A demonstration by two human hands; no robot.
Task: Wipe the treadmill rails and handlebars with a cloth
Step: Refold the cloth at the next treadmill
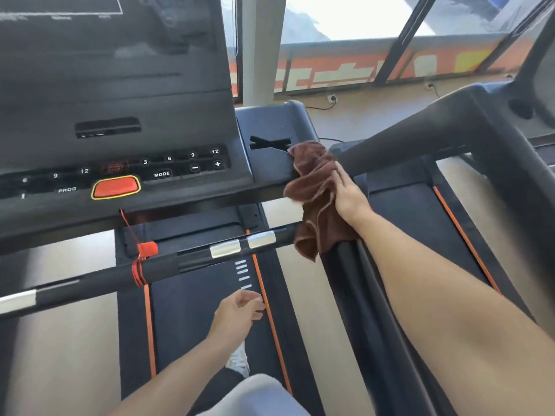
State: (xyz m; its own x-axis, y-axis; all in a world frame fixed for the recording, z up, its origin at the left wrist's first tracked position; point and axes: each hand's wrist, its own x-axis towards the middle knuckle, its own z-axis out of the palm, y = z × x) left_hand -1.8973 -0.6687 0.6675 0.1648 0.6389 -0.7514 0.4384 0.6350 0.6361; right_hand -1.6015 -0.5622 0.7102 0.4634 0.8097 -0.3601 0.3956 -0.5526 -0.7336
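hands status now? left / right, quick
Left hand: loosely open, empty, hovering above the treadmill belt.
Right hand: pressing the brown cloth against the top of the right side rail, by the console corner.

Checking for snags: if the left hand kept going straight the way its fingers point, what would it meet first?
Probably the front handlebar across the treadmill, near its silver grip plates. The left hand is open, pointing forward-right; depth is unclear.

Gym, treadmill console [120, 163], second treadmill [450, 205] alongside, big windows [375, 16]
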